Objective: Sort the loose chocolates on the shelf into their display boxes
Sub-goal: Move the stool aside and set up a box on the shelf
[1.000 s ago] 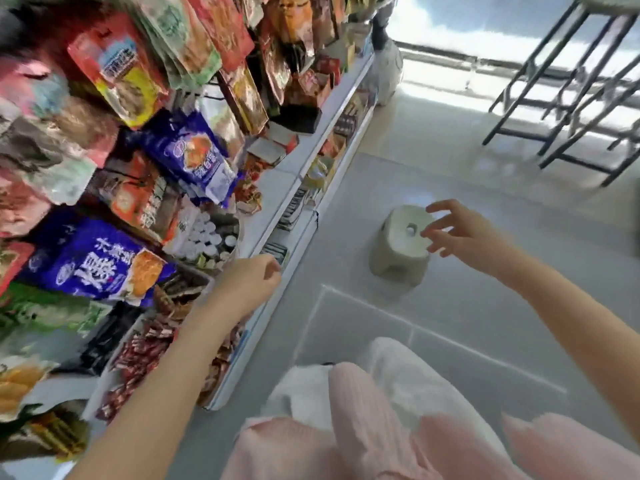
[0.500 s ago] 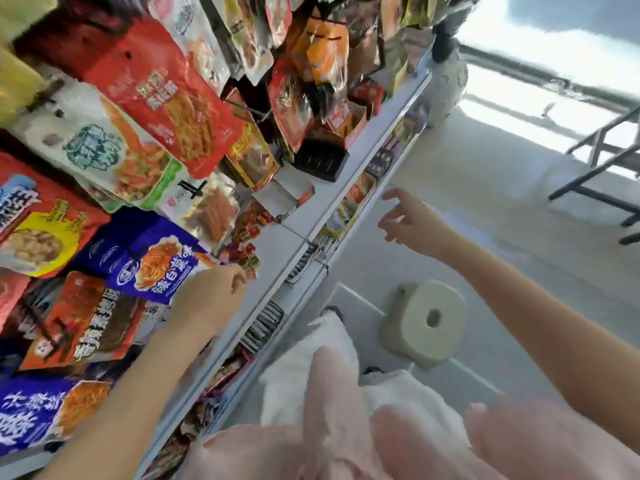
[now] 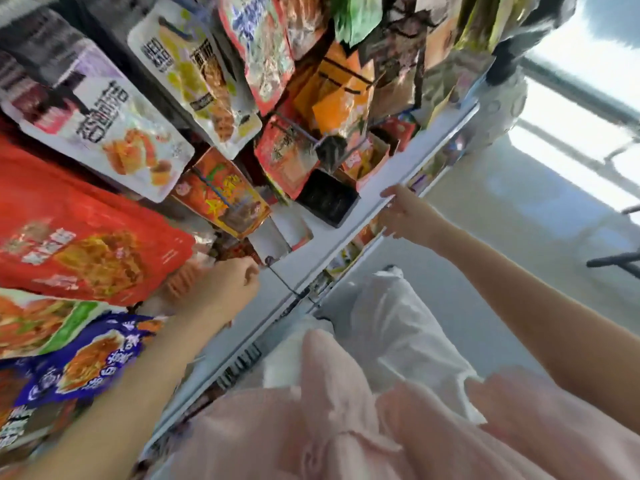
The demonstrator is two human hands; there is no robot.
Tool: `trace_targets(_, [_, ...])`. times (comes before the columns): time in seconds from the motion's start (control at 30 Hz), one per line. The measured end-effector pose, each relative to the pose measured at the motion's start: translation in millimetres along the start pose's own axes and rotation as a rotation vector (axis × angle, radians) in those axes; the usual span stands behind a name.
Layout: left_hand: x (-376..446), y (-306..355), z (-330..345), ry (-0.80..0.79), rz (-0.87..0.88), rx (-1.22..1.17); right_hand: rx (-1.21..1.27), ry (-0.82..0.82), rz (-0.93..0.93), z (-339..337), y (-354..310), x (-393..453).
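Note:
My left hand (image 3: 225, 289) is curled into a fist over the white shelf (image 3: 391, 168), under the hanging snack bags. Nothing shows between its fingers. Just beyond its knuckles lies a blurred cluster of small red wrapped pieces (image 3: 237, 249). A white open display box (image 3: 277, 233) stands behind them, and a black display box (image 3: 329, 199) sits further along the shelf. My right hand (image 3: 405, 213) reaches in with fingers spread at the shelf's front edge, right of the black box, holding nothing.
Large snack bags (image 3: 86, 237) hang from hooks over the shelf and crowd the left side. Orange and red cartons (image 3: 367, 157) stand at the shelf's far end. A lower shelf (image 3: 242, 365) with price tags runs beneath. Grey floor (image 3: 519, 254) lies to the right.
The view has swung up from the lower bins to the upper shelf. My left fist rose along the shelf front. My right hand moved from above the stool to the shelf edge.

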State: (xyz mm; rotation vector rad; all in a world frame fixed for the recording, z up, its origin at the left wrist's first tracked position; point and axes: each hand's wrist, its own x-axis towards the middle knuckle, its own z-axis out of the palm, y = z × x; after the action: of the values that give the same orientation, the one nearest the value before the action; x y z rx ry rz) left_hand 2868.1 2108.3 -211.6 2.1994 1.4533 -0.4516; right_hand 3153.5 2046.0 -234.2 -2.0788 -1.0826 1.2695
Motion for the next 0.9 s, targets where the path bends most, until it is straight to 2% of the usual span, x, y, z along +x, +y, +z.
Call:
trace_targets(0.1, [22, 28, 10, 0.058, -0.100, -0.040, -0.096, -0.097, -0.028, -23, 10, 45])
trace_targets(0.2, [59, 64, 34, 0.099, -0.242, -0.168, -0.243, -0.235, -0.132, -40, 26, 94])
trace_targets(0.27, [96, 83, 56, 0.109, -0.268, -0.164, -0.284, -0.290, -0.209, -49, 47, 136])
trace_targets(0.37, [141, 98, 93, 0.095, -0.300, -0.133, -0.329, -0.313, -0.207, -45, 91, 190])
trace_targets(0.53, [210, 94, 196, 0.230, -0.243, -0.119, -0.276, -0.302, -0.268, 16, 193, 261])
trace_targets(0.63, [251, 80, 273, 0.349, -0.218, -0.091, -0.245, -0.235, -0.426, 61, 249, 294])
trace_targets(0.73, [274, 63, 338, 0.401, -0.238, 0.011, -0.199, -0.126, -0.594, 93, 288, 314])
trace_targets(0.9, [268, 55, 377, 0.741, -0.152, -0.004, -0.236, -0.003, -0.855, 115, 302, 311])
